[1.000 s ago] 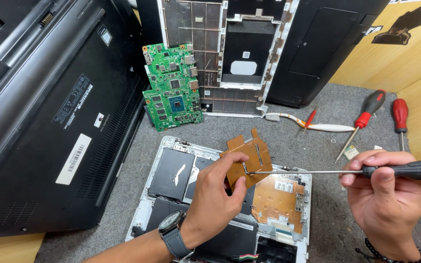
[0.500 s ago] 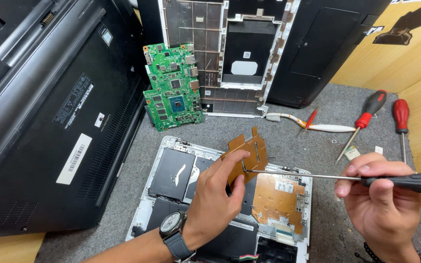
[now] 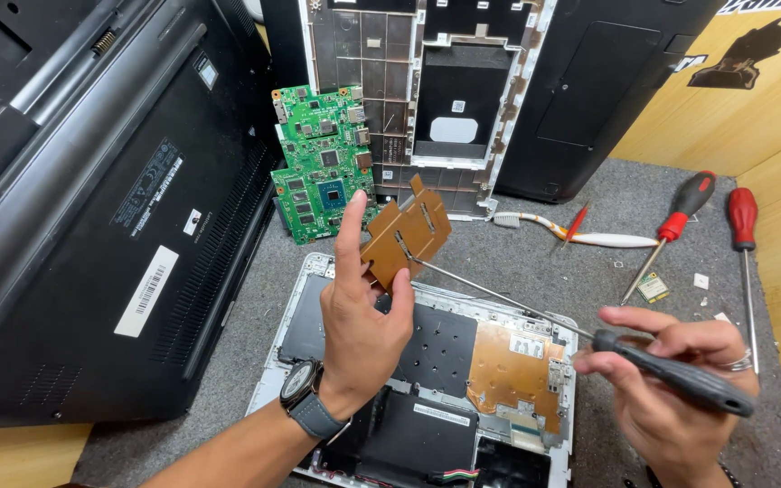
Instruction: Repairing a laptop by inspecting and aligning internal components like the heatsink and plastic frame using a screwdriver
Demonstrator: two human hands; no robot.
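The thin copper-coloured, notched metal shield plate [image 3: 406, 237] was lifted clear of the opened white laptop base [image 3: 318, 280], hanging above its upper edge. Your left hand [image 3: 362, 316] pinched the plate's lower left edge between thumb and a fingertip, forefinger pointing up. The plate looked light, springy and easily bent, with sharp stamped edges, so a hold on a plain edge, away from the tabs, seemed soundest. Your right hand [image 3: 671, 389], at 4 o'clock from the plate, was wrapped around the black-handled long-shafted screwdriver [image 3: 671, 370], its tip touching the plate's middle. A second copper sheet [image 3: 512, 375] lay in the base at 5 o'clock. The green circuit board [image 3: 323, 172] leaned at 10 o'clock; two red-handled screwdrivers [image 3: 689, 203] lay at 3 o'clock on grey felt [image 3: 589, 194].
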